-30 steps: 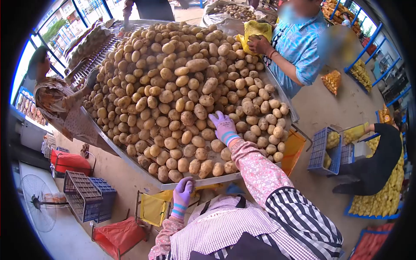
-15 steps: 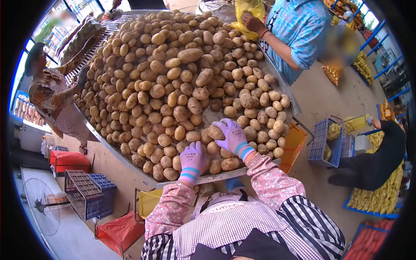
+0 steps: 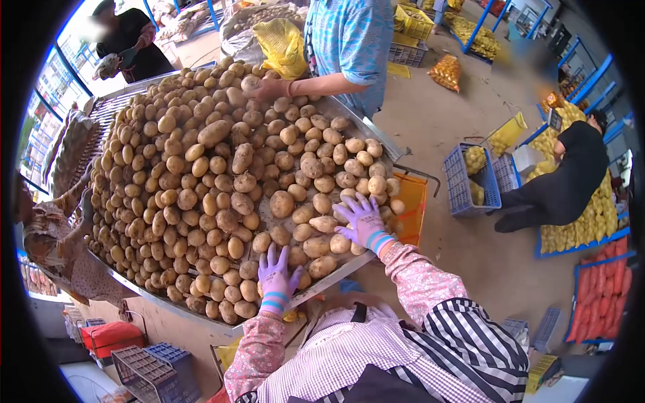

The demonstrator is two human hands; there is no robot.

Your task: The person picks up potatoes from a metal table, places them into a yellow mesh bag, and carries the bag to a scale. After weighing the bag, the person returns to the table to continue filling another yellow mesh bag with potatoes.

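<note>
Potatoes [image 3: 181,181] lay heaped over the metal table [image 3: 336,275], thinning out toward its near right corner. The wearer's 2 hands, in purple gloves, were both palm down at the table's near side. The left hand [image 3: 275,272] was just inside the near edge, its fingers straight and parted, pointing toward the table's middle, with the thumb set out to the right. The right hand [image 3: 361,220] was farther along, toward the table's right corner, its fingers splayed wide and aimed at the table's far side, over potatoes there. Neither hand showed a potato in its grasp; whether anything sat beneath the palms could not be told. Both forearms, in pink flowered sleeves [image 3: 424,282], reached forward across the near edge, the right at a slant. At the table's far side, a co-worker in a blue shirt [image 3: 349,47] had a hand [image 3: 270,90] on a potato, with a yellow mesh bag [image 3: 281,47] close by.
</note>
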